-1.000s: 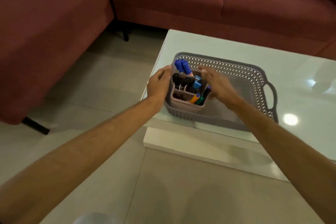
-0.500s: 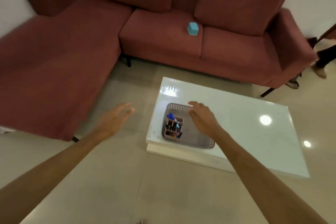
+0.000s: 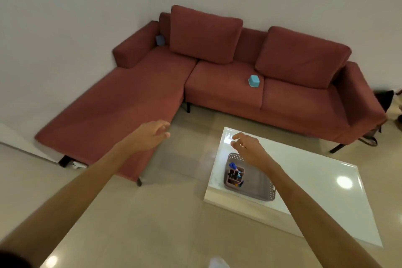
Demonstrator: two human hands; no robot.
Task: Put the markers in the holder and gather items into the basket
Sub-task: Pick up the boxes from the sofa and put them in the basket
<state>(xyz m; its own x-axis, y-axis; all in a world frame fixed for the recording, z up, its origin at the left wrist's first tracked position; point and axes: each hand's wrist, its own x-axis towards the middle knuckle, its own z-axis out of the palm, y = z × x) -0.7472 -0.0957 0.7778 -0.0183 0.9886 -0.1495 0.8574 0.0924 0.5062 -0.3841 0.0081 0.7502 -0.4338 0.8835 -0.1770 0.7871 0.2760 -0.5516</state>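
Observation:
A grey perforated basket [image 3: 258, 190] sits at the left end of a white glossy table [image 3: 315, 185]. In its left part stands a pinkish holder [image 3: 235, 176] filled with blue, black and orange markers [image 3: 232, 166]. My right hand [image 3: 250, 148] hovers above the basket's far end, fingers loosely spread, holding nothing. My left hand [image 3: 150, 134] is out over the floor to the left of the table, fingers relaxed and empty.
A dark red L-shaped sofa [image 3: 217, 80] fills the room's corner behind the table. A light blue box [image 3: 254, 81] lies on a seat cushion and another blue object [image 3: 160, 40] is tucked by the left armrest. Beige tiled floor [image 3: 152, 224] surrounds the table.
Both hands have let go of the holder and lifted away from the basket. The view has risen and pulled back, so the table and basket now look small and far below.

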